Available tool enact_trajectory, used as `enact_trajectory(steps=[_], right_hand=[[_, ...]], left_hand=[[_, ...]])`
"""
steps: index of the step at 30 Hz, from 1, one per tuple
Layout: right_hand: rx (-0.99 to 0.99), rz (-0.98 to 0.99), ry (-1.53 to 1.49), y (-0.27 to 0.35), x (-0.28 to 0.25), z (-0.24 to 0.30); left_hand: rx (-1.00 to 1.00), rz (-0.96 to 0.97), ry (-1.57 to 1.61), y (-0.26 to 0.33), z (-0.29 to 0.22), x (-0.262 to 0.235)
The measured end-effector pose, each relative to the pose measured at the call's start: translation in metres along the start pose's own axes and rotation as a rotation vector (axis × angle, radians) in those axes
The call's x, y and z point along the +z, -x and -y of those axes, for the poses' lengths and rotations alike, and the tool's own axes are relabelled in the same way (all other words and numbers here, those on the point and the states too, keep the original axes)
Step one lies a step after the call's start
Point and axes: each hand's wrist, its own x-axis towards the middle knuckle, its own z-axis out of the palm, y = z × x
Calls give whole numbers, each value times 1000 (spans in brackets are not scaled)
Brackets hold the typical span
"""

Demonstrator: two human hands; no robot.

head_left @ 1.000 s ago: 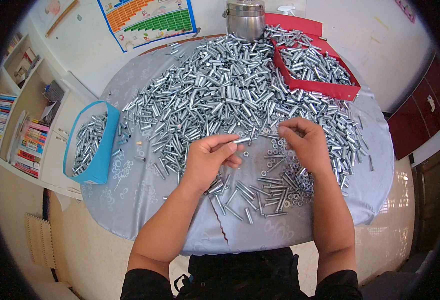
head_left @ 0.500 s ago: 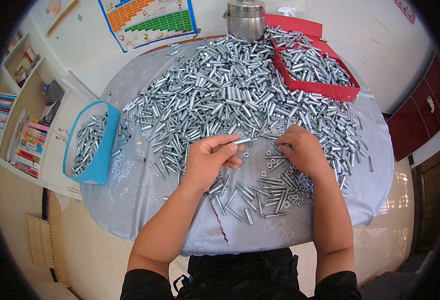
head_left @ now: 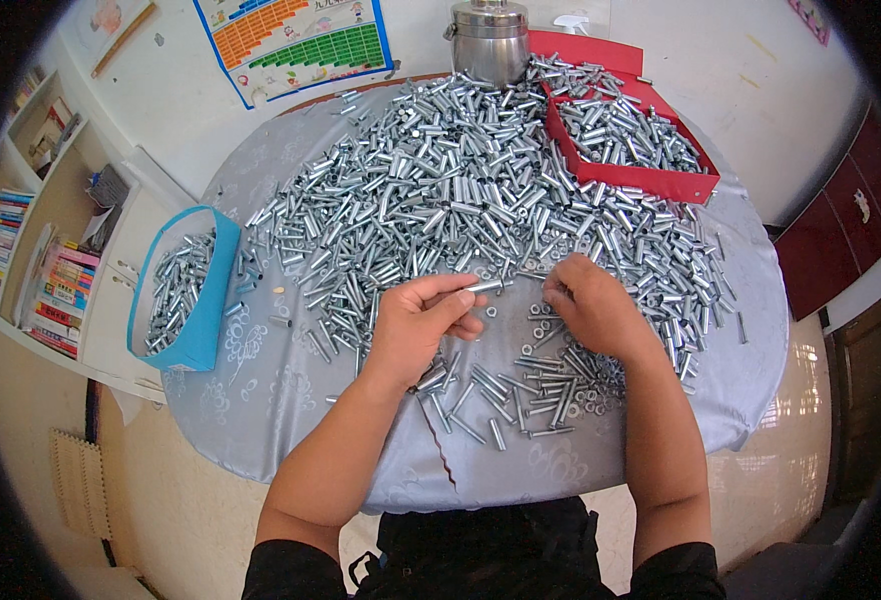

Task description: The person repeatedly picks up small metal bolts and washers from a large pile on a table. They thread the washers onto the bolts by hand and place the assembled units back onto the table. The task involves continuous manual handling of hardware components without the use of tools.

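Silver metal fasteners cover most of a round table spread with a shiny grey patterned tablecloth [head_left: 281, 440], seen from above my own two bare forearms. My left hand [head_left: 416, 322] is near the middle, thumb and index finger pinched together on a slim metal sleeve [head_left: 485, 286], which points to the right, just in front of the main heap. My right hand [head_left: 595, 308] is a little farther right, palm down, its fingers curled low over scattered hex nuts [head_left: 539, 334]; I cannot tell whether the fingertips are closed on anything. One loose nut [head_left: 491, 312] lies on the cloth between my hands. Nearer to me, between my forearms, long bolts [head_left: 553, 405] lie fanned out beside more nuts. Beyond my hands spreads the broad heap of metal cylinders [head_left: 441, 190], reaching back to a stainless steel pot [head_left: 491, 48] by the wall. Red, and filled with similar pieces, an open box [head_left: 651, 182] sits at the far right; a light blue basket [head_left: 204, 325], also holding metal pieces, stands at the left edge.
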Motion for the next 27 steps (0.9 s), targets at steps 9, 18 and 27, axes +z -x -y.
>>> enact_trajectory(steps=[9,18,27], right_hand=[[-93,-10,7,-1,-1,-7],[-41,51,-1,-3,1,-1],[219,-36,-859,-4,19,26]], left_hand=[[-8,-3,-3,0,0,0],[-10,-2,1,0,0,0],[-30,20,13,-1,1,1]])
